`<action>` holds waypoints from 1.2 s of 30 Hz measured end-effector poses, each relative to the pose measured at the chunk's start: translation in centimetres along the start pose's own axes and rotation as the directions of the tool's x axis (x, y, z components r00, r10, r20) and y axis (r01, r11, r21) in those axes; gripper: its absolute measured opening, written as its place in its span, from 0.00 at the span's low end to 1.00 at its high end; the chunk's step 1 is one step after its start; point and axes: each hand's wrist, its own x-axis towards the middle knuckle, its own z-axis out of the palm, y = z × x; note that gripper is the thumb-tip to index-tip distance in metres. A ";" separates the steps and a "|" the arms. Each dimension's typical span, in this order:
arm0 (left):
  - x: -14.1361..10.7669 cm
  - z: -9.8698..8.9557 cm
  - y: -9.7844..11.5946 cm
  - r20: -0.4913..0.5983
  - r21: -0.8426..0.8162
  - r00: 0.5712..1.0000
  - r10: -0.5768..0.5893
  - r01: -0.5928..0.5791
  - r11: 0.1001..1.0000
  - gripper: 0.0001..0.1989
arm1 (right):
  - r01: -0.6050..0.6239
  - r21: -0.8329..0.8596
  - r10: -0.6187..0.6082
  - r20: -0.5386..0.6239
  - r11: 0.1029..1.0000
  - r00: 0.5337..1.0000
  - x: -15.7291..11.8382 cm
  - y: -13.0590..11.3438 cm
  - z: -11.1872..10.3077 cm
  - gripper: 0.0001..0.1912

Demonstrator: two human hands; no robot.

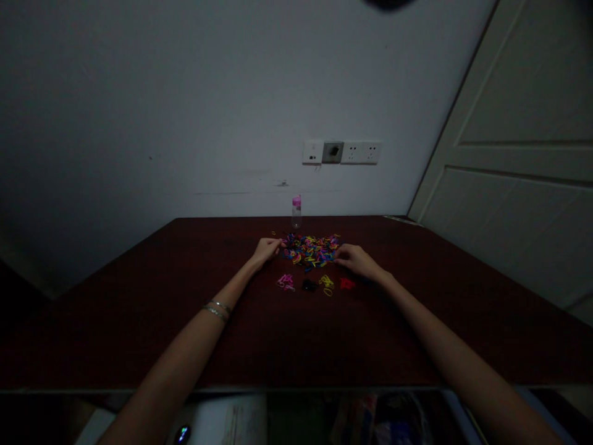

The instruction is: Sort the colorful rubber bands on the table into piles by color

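A heap of small multicoloured bands point(311, 250) lies on the dark red table point(296, 340). My left hand point(269, 248) is at the heap's left edge, its fingers closed together; what they hold, if anything, is too small to tell. On the opposite edge rests my right hand point(354, 258), fingers bent and pressed near the bands, contents hidden. In front of the heap sit four small groups: pink bands point(286, 282), black bands point(309, 285), yellow bands point(327, 283) and red bands point(347, 283).
Behind the heap stands a clear bottle point(296, 215) with a pink top, near the wall. Sockets point(361, 152) are on the wall, and a pale door point(519, 161) is at the right. Below the table's front edge are a white box point(231, 420) and other items.
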 end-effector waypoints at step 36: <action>-0.6 1.1 1.5 0.002 0.076 0.989 0.148 -0.148 0.986 0.16 | -0.037 0.143 0.034 0.025 0.989 0.999 0.0 -0.1 -0.4 0.09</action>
